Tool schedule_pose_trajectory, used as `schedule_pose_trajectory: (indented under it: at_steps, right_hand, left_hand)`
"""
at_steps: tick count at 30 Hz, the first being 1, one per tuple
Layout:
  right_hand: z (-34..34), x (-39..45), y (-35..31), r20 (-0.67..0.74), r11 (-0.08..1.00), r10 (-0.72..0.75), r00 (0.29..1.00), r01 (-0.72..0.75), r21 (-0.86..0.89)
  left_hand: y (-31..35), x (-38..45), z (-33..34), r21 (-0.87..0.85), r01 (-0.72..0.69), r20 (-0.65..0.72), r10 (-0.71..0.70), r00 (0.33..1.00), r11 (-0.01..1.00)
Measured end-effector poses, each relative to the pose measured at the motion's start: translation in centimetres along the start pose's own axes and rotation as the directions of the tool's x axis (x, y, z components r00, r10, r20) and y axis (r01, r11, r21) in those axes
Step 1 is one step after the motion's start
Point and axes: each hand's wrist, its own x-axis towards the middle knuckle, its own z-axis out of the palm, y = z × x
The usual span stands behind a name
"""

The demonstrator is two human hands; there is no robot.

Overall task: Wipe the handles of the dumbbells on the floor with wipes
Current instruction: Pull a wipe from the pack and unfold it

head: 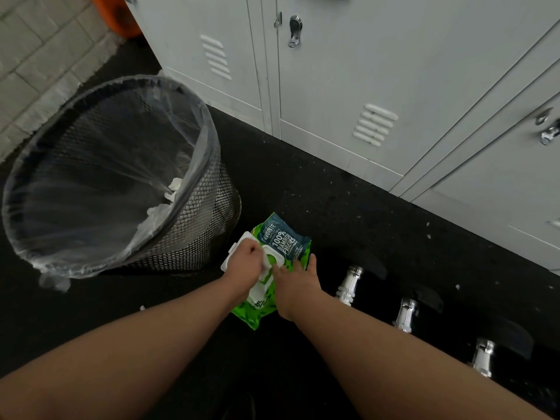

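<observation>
A green pack of wipes [285,241] lies on the black floor with its white lid flipped open. My left hand [245,253] pinches a white wipe [266,268] at the pack's opening. My right hand [295,277] lies flat on the pack, fingers spread, pressing it down. To the right, three dumbbells lie in a row on the floor; their chrome handles [350,283] [406,313] [483,357] show, and their black ends blend into the dark floor.
A black mesh waste bin [194,213] lined with a clear bag stands just left of the pack, with crumpled white wipes inside. Grey lockers [348,86] run along the back and right. A pale brick wall is at the top left.
</observation>
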Motion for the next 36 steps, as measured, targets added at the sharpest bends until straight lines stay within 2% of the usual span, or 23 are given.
schedule_pose_trajectory:
  at_steps: [6, 13, 18, 23, 27, 29, 32, 34, 36]
  right_hand:
    - [-0.5, -0.1, -0.6, 0.032, 0.997, 0.043, 0.999, -0.042, -0.060]
    - [-0.9, -0.2, -0.8, 0.050, 0.996, 0.065, 0.997, -0.061, -0.067]
    - [-1.1, 0.5, -0.9, 0.049, 0.996, 0.076, 0.996, -0.075, -0.039]
    - [-1.5, 1.0, -0.7, 0.051, 0.996, 0.071, 0.996, -0.068, -0.061]
    - [-0.9, 2.2, -0.9, -0.025, 0.996, 0.088, 0.996, -0.087, 0.037]
    - [-0.9, 2.4, -0.9, -0.013, 0.996, 0.085, 0.996, -0.085, -0.028]
    - [-1.7, 1.1, -0.1, 0.028, 0.997, -0.010, 1.000, 0.012, -0.077]
    - [-2.5, -0.4, 1.1, -0.011, 0.998, -0.055, 0.998, 0.055, 0.035]
    - [-3.5, -2.0, 3.2, -0.122, 0.952, 0.051, 0.991, -0.011, 0.305]
  left_hand:
    - [2.3, -1.1, -0.3, -0.085, -0.063, 0.053, 0.068, 0.996, 0.994]
    - [3.9, -2.5, -1.6, -0.064, -0.244, 0.040, 0.247, 0.968, 0.968]
    - [4.5, -5.0, -1.9, 0.010, -0.417, -0.058, 0.416, 0.907, 0.909]
    - [4.2, -7.4, -2.4, 0.024, -0.423, -0.125, 0.423, 0.897, 0.906]
    - [6.9, -9.4, -2.5, -0.045, -0.567, -0.125, 0.559, 0.820, 0.822]
    - [8.3, -9.0, -2.7, -0.010, -0.567, -0.127, 0.561, 0.818, 0.824]
    - [9.3, -8.0, -2.9, 0.013, -0.474, -0.078, 0.473, 0.877, 0.881]
    - [9.2, -7.3, -2.9, 0.006, -0.423, -0.033, 0.423, 0.906, 0.906]
    - [9.4, -6.9, -3.0, -0.019, -0.383, 0.031, 0.383, 0.923, 0.924]
